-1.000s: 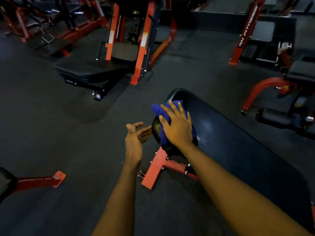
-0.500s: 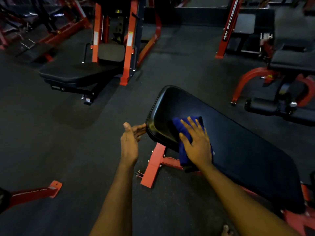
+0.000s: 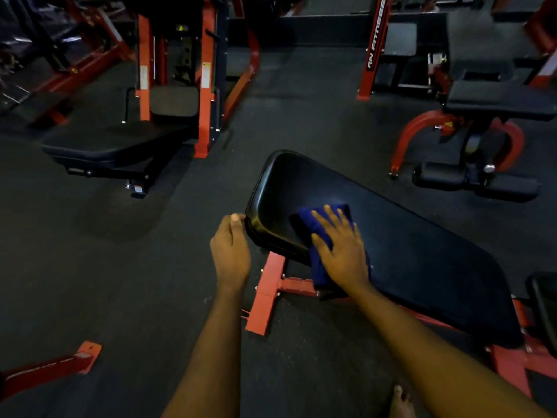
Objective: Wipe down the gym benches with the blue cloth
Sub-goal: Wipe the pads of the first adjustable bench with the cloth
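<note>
While our right hand (image 3: 340,251) presses the cloth (image 3: 310,220) flat on the bench (image 3: 422,251) near its end, fingers spread, we judge a wiping stroke underway. Our left hand (image 3: 230,251) meets that end; we cannot tell how its fingers lie. Next comes a firm sweep along the remaining pad.

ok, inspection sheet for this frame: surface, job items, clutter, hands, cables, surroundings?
Surface: glossy black padded bench top on a red steel frame, over a dark rubber floor.
Job's things: folded blue cloth lies on the pad near its rounded end, partly draped over the near edge.
Clutter: nothing seen.
Grippers: right hand presses flat on the cloth, fingers spread; left hand is at the pad's end edge, fingers hidden.
Cables: nothing seen.
Surroundings: another black bench on the left; red-framed machines behind and to the right.
</note>
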Demonstrator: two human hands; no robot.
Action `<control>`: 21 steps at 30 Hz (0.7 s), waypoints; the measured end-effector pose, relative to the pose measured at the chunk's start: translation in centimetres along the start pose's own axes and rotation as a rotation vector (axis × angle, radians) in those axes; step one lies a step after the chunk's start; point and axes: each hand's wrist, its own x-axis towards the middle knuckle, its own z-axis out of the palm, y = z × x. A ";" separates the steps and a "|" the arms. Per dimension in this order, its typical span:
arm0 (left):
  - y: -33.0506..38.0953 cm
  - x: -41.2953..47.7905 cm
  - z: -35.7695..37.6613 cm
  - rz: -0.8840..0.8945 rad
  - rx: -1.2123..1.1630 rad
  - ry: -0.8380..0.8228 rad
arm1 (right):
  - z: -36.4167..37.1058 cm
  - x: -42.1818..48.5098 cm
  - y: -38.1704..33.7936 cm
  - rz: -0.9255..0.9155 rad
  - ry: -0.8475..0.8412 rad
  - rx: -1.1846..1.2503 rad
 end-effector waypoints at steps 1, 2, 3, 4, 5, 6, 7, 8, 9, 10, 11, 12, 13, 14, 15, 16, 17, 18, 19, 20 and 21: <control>0.4 0.1 0.5 0.037 0.015 0.003 | -0.3 0.0 1.6 0.085 0.011 0.019; 0.8 0.3 1.0 0.061 0.029 -0.001 | -0.6 0.3 2.7 0.174 0.014 0.041; 1.1 0.7 1.5 0.072 0.053 -0.006 | -0.7 0.8 3.0 0.276 0.005 0.062; 1.2 1.2 2.1 0.075 0.085 -0.014 | -0.8 1.3 3.0 0.389 -0.004 0.070; 1.2 1.9 2.6 0.068 0.117 -0.021 | -0.6 1.7 2.2 0.490 -0.008 0.066; 1.2 2.6 3.1 0.052 0.143 -0.033 | -0.3 1.6 0.9 0.535 -0.005 0.044; 1.3 3.3 3.5 0.033 0.164 -0.044 | 0.2 1.2 -0.5 0.512 0.020 0.015; 1.5 3.9 3.8 0.013 0.186 -0.050 | 0.5 0.4 -2.1 0.439 0.057 -0.006; 1.8 4.4 4.3 -0.007 0.207 -0.058 | 0.8 -0.6 -3.2 0.357 0.078 -0.020; 1.9 4.8 4.7 -0.036 0.225 -0.060 | 0.9 -1.6 -3.8 0.289 0.080 -0.034; 2.0 4.9 5.2 -0.063 0.251 -0.056 | 0.9 -2.1 -3.9 0.251 0.065 -0.042; 2.1 4.9 5.7 -0.080 0.294 -0.039 | 0.8 -1.9 -3.6 0.242 0.044 -0.044; 2.1 4.7 6.2 -0.080 0.357 -0.011 | 0.6 -1.1 -3.4 0.249 0.022 -0.040; 2.2 4.6 6.7 -0.069 0.428 0.025 | 0.5 0.2 -3.2 0.264 -0.003 -0.036; 2.1 4.2 6.9 -0.060 0.489 0.065 | 0.4 1.7 -3.1 0.276 -0.035 -0.038; 2.1 4.0 7.2 -0.055 0.536 0.099 | 0.5 3.6 -3.0 0.291 -0.066 -0.033; 2.1 4.0 7.5 -0.054 0.566 0.122 | 0.6 5.7 -2.9 0.309 -0.087 -0.022; 2.2 3.9 7.6 -0.053 0.586 0.137 | 0.6 7.7 -2.8 0.326 -0.094 -0.014; 2.2 4.0 7.8 -0.050 0.602 0.147 | 0.6 9.7 -2.7 0.344 -0.090 -0.010; 2.3 4.0 7.9 -0.046 0.618 0.154 | 0.6 11.4 -2.7 0.360 -0.085 -0.011; 2.2 3.9 8.0 -0.045 0.631 0.157 | 0.6 12.9 -2.7 0.374 -0.084 -0.012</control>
